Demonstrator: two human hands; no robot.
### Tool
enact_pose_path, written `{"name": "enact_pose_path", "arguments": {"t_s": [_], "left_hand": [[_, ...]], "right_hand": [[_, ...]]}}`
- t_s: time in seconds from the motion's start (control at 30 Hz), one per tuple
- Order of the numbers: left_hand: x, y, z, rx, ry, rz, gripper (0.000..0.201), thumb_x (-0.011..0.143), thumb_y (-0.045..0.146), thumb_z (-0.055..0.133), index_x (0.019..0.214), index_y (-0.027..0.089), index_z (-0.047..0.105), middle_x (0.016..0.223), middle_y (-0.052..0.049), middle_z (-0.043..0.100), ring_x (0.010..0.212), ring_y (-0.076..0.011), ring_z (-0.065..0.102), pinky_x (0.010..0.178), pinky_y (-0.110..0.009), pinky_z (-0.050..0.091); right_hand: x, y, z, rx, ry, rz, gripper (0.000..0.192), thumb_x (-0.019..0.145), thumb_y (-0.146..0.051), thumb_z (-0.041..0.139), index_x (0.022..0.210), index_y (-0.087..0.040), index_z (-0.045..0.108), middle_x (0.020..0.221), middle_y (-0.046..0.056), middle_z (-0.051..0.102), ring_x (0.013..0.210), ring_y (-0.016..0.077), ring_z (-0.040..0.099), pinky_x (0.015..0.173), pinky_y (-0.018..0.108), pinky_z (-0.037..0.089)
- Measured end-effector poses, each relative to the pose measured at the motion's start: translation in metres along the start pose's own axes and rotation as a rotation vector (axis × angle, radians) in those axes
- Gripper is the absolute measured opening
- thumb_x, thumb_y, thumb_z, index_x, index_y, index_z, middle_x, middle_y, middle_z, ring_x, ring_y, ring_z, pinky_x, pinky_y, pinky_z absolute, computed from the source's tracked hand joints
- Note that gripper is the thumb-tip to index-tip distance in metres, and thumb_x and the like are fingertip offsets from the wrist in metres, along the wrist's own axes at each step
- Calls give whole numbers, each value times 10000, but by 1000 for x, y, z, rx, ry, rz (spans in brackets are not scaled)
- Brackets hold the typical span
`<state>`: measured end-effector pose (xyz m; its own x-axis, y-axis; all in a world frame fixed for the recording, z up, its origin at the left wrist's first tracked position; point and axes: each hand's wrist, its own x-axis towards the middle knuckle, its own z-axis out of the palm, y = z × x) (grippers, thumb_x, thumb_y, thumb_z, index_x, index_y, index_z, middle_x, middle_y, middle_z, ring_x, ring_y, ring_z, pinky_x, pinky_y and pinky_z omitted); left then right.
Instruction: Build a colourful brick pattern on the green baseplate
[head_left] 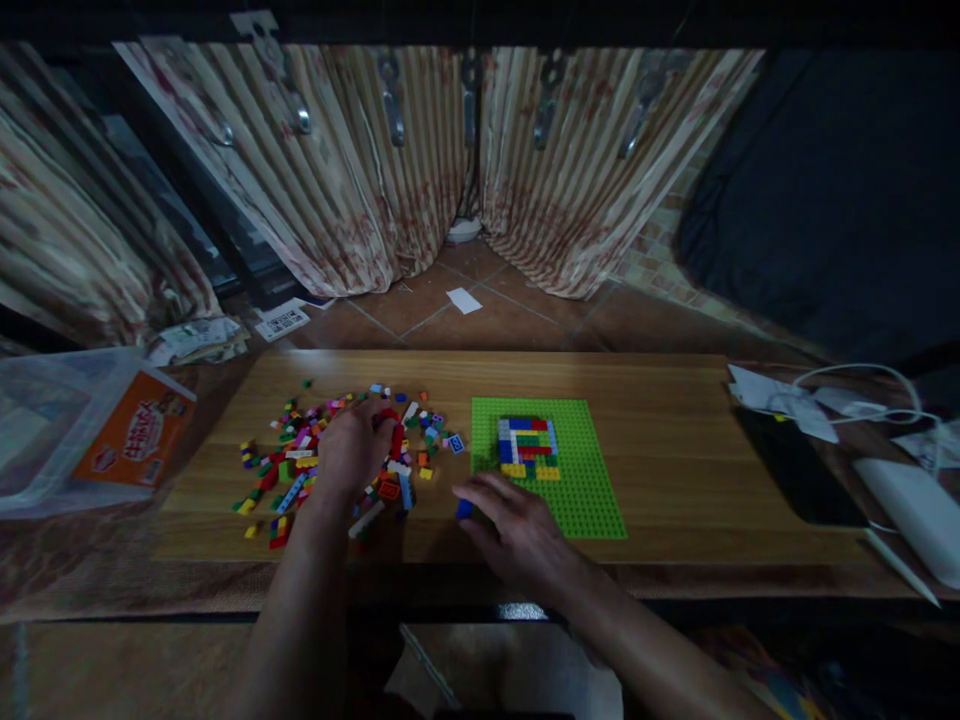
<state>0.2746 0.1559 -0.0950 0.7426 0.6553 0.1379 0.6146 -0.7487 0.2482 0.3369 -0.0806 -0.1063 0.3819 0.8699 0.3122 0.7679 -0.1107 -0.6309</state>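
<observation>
My left hand [349, 445] reaches into a loose pile of colourful toy bricks [300, 437] on the left of the wooden table. Its fingers are curled together beside a red piece [396, 436]; what lies between the fingertips is hidden. Near the table's front edge, my right hand [521, 525] pinches a blue brick [465, 509] between thumb and fingers. Just beyond that hand, a green baseplate [592, 490] lies flat, its lower left corner covered by the hand. A low, roughly square brick build [534, 450] in blue, red, white, yellow and green is fixed on it.
The wooden table [675, 450] spans the middle. A clear plastic box [67, 400] with an orange packet [139, 430] stands at left. At right are a dark tablet [802, 470], a white device [911, 520] and cables. Striped curtains [337, 170] hang behind.
</observation>
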Motion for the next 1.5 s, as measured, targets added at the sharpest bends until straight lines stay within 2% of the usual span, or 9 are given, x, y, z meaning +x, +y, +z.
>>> {"name": "enact_pose_path", "arguments": {"t_s": [0.23, 0.43, 0.57, 0.8, 0.87, 1.0, 1.13, 1.3, 1.5], "left_hand": [[2, -2, 0, 54, 2, 23, 348, 839, 352, 467, 1109, 231, 650, 966, -76, 690, 873, -241, 640, 765, -317, 476], [1, -1, 0, 54, 11, 22, 348, 839, 338, 453, 1095, 224, 659, 981, -85, 679, 876, -258, 639, 749, -335, 483], [1, 1, -3, 18, 13, 3, 330, 836, 327, 460, 1066, 206, 664, 994, -85, 669, 826, -243, 640, 729, -330, 489], [-5, 25, -6, -287, 320, 145, 222, 869, 294, 488, 963, 176, 651, 1014, -72, 666, 893, -198, 628, 820, -314, 494], [-10, 38, -2, -381, 345, 224, 184, 875, 271, 499, 946, 185, 645, 985, -62, 661, 919, -188, 620, 857, -313, 489], [-25, 62, 13, -494, 166, 388, 168, 878, 216, 493, 971, 200, 633, 948, -38, 656, 910, -168, 618, 843, -297, 495], [-35, 76, 25, -495, 22, 455, 188, 894, 213, 472, 995, 203, 631, 944, -40, 650, 881, -163, 615, 788, -284, 494], [-38, 81, 30, -478, -61, 479, 210, 905, 214, 457, 1035, 202, 622, 961, -44, 642, 875, -161, 614, 764, -280, 491], [-41, 86, 31, -478, -111, 516, 218, 911, 217, 444, 1049, 208, 611, 988, -45, 624, 945, -170, 595, 835, -303, 486]], "right_hand": [[-11, 3, -13, 62, 7, 67, 294, 846, -192, 566, 1135, -241, 593, 1077, 62, 582, 954, 169, 607, 824, 315, 545], [-10, 22, -51, 16, 206, 279, 128, 845, -288, 604, 952, -222, 626, 979, 54, 610, 860, 177, 616, 766, 320, 527], [-14, 42, -68, -3, 290, 428, 136, 834, -314, 624, 915, -205, 631, 877, 35, 636, 749, 163, 616, 671, 290, 505], [-16, 55, -62, -67, 180, 392, 136, 873, -205, 537, 976, -197, 626, 936, 47, 637, 862, 181, 615, 789, 322, 489], [-15, 55, -59, -78, 164, 368, 154, 881, -199, 520, 991, -200, 627, 958, 50, 630, 875, 180, 613, 792, 321, 491], [-13, 57, -55, -127, 145, 344, 157, 881, -215, 532, 993, -199, 642, 976, 57, 632, 873, 188, 615, 795, 335, 493], [-12, 57, -56, -127, 109, 329, 172, 888, -241, 534, 1011, -212, 650, 972, 52, 638, 879, 193, 611, 799, 343, 496], [-11, 59, -53, -151, 121, 311, 177, 887, -242, 543, 1006, -204, 669, 963, 58, 640, 865, 186, 615, 787, 327, 498], [-5, 63, -46, -169, 150, 283, 139, 861, -209, 575, 945, -206, 686, 893, 42, 652, 841, 182, 619, 777, 312, 498]]}}
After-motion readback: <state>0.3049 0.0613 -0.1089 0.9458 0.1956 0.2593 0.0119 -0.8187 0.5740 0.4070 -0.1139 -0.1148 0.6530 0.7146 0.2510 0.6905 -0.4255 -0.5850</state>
